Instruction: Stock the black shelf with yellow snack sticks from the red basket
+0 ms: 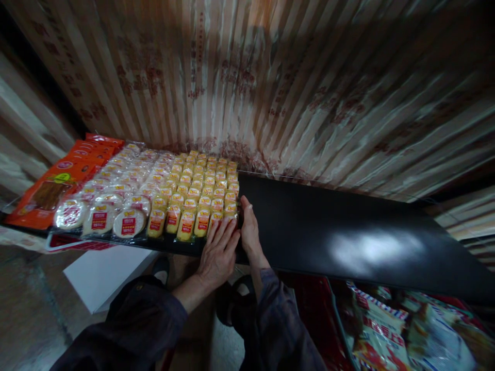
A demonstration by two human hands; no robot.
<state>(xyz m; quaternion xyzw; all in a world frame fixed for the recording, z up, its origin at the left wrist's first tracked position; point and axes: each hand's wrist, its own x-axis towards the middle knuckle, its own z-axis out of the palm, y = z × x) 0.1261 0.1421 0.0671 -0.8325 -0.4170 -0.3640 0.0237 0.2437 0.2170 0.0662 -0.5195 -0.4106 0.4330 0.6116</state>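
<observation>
Small yellow wrapped cakes (187,221) with white and red labels stand in tight rows on a black shelf (301,226). My left hand (218,255) lies with its fingers stretched over the front packs at the right end of these rows, partly covering them. Held on edge, my right hand (250,229) is beside the right side of the same block, its fingers straight and pointing toward the back. Neither hand is wrapped around a pack. Left of the yellow cakes are rows of round white wrapped cakes (129,221), and beyond them orange packets (46,196).
Pleated printed curtain (232,77) hangs behind the shelf. Below the shelf at right, a red crate (313,304) stands near bagged snacks (382,330). A white box (104,273) sits on the floor at left, near my feet.
</observation>
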